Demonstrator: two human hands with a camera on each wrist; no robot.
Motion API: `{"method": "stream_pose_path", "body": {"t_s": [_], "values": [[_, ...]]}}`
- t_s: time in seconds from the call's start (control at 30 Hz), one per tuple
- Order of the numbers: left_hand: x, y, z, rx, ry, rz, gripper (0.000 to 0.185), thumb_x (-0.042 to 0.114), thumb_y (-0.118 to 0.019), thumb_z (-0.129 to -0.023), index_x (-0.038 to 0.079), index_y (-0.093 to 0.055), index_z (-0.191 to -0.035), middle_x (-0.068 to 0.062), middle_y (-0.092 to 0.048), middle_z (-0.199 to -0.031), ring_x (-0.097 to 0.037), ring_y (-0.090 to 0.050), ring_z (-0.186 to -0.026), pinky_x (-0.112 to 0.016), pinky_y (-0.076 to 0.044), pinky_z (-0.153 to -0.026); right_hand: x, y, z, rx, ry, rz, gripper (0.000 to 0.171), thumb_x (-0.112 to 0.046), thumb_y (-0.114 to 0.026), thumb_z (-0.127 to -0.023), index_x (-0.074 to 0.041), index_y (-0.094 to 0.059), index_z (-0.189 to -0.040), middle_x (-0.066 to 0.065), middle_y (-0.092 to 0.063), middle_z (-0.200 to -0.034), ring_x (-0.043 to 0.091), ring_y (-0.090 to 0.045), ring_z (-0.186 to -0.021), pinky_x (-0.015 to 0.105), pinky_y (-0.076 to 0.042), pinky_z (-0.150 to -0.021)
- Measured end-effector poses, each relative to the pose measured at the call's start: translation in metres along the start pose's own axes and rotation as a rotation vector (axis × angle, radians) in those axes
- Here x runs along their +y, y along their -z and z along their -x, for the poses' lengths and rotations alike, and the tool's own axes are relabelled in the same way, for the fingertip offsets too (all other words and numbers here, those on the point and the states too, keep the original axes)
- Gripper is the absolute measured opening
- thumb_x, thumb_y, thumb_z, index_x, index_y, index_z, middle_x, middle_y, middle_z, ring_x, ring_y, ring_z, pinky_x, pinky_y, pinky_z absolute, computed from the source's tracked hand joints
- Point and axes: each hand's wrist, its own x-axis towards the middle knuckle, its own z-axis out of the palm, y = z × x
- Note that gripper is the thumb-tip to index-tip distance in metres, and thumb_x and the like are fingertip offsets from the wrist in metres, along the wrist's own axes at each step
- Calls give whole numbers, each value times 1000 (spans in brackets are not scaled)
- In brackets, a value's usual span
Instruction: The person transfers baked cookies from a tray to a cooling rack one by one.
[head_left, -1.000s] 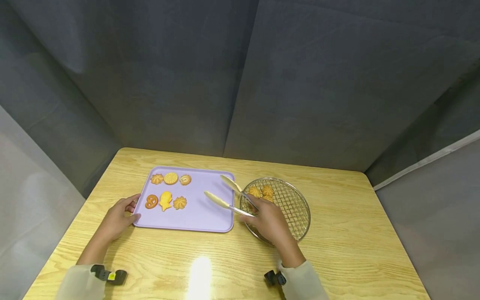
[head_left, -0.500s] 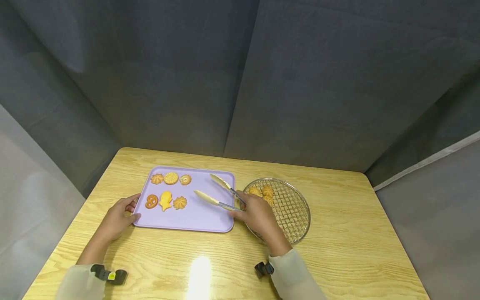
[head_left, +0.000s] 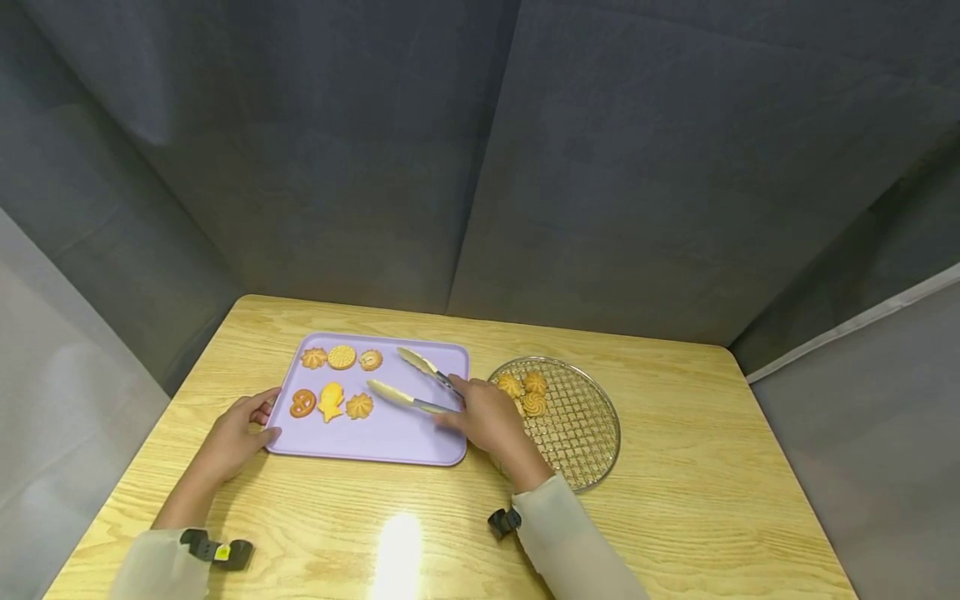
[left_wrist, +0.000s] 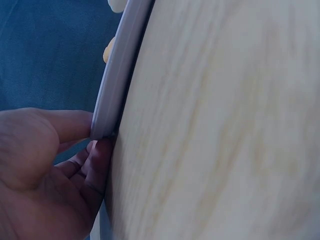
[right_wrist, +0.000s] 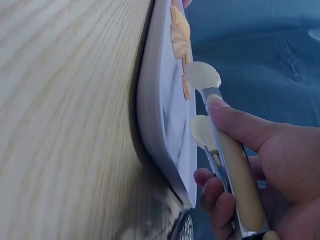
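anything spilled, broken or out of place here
Nothing stands out. Six cookies lie in two tidy rows on the purple tray, three more sit on the wire rack, and the tongs are open and empty.

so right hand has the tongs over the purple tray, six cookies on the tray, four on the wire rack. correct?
Not quite: the wire rack holds three cookies, not four, as the head view shows. The rest stands: the right hand holds the tongs over the purple tray, and six cookies lie on that tray.
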Motion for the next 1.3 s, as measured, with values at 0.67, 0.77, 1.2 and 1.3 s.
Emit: {"method": "stream_pose_path", "body": {"t_s": [0.67, 0.77, 1.2, 1.3], "values": [[-3, -2, 0, 10, -15, 5, 63, -6, -69, -91, -10, -44, -149, -19, -54, -115, -32, -53, -104, -23, -44, -75, -27, -7, -37, -31, 5, 188, 71, -55, -74, -90, -21, -56, -150, 11, -71, -128, 28, -68, -87, 40, -53, -69], [-4, -3, -1, 11, -15, 2, 63, -6, -68, -91, -10, -44, -149, -18, -54, -115, -31, -53, -104, -22, -44, -76, -29, -7, -40, -25, 7, 208, 68, -54, -73, -91, -23, -57, -149, 11, -70, -129, 29, -69, -88, 40, -53, -67], [-2, -2, 2, 6, -10, 5, 63, -6, -68, -92, -10, -44, -149, -20, -54, -116, -32, -53, -105, -24, -45, -76, -24, -9, -35, -15, -16, 180, 60, -52, -73, -92, -28, -61, -146, 10, -71, -129, 23, -59, -70, 34, -44, -57], [-2, -2, 1, 9, -7, 0, 63, -5, -68, -92, -9, -44, -150, -20, -54, -117, -32, -53, -105, -24, -45, -77, -24, -7, -30, -12, -13, 148, 61, -51, -73, -92, -26, -60, -146, 11, -72, -127, 22, -57, -66, 34, -43, -55]]}}
